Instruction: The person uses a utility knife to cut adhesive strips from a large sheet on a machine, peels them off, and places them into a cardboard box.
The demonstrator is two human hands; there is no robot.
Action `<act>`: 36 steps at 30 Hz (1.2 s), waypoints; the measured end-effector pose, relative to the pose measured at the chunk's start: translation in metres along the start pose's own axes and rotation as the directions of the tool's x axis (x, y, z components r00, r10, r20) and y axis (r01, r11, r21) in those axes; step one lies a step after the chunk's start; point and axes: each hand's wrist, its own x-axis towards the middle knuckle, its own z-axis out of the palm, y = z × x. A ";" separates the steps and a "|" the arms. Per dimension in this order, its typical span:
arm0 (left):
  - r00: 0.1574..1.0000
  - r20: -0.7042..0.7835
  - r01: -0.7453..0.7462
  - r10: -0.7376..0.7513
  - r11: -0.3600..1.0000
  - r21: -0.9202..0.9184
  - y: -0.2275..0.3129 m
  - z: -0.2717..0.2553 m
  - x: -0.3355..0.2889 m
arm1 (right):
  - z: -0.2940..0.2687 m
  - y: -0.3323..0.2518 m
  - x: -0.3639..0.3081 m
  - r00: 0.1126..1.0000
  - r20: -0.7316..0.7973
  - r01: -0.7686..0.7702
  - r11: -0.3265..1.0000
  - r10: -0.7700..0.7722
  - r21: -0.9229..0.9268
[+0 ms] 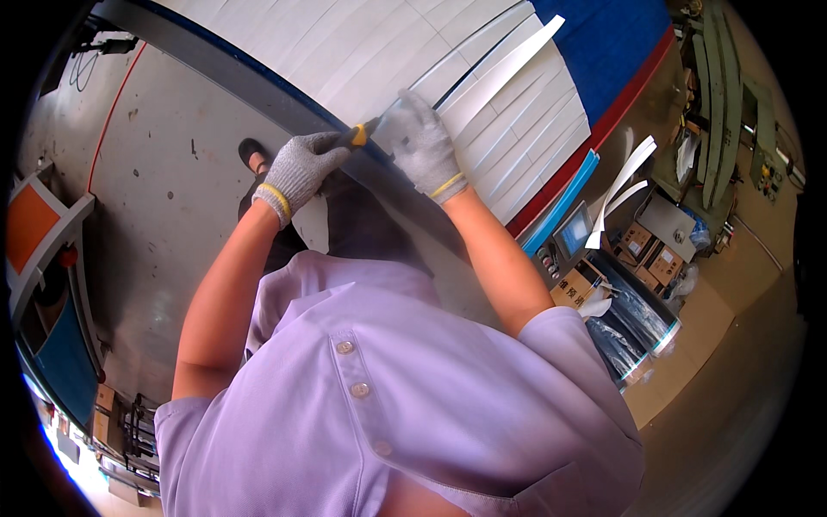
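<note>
My left hand (303, 168), in a grey knit glove with a yellow cuff band, is closed around the handle of a black-and-yellow hand tool (358, 135). Its working end points toward my other hand and is too blurred to tell its kind. My right hand (422, 148), gloved the same way, is over the near edge of the white panels (362, 47), close to the tool's tip. Motion smears its fingers, so whether they grip anything cannot be made out. Long narrow white strips (504, 77) lie on the panels beyond this hand, one with its far end sticking out.
The table has a blue surface (603, 39), a red right edge (633, 82) and a grey near frame (233, 73). Loose white offcuts (622, 185) hang beside a small screen (572, 231). Cardboard boxes (653, 254) and wrapped dark rolls (633, 314) stand at right.
</note>
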 end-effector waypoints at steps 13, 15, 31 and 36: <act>0.999 -0.008 0.032 -0.031 0.998 0.045 0.003 -0.003 -0.002 | -0.005 -0.005 -0.002 0.998 -0.041 -0.045 0.993 0.050 0.107; 1.000 -0.017 0.020 -0.019 0.997 0.070 0.003 -0.003 -0.001 | -0.007 -0.002 -0.008 0.997 -0.068 -0.035 0.999 0.037 0.034; 0.972 -0.085 -0.206 0.221 0.966 0.159 -0.025 -0.007 -0.013 | -0.098 -0.063 0.040 0.950 0.012 0.269 0.799 -0.312 -0.537; 0.985 -0.167 -0.060 0.038 0.990 -0.127 -0.035 -0.021 -0.046 | -0.036 -0.054 0.082 0.921 0.332 0.376 0.695 -0.205 -0.613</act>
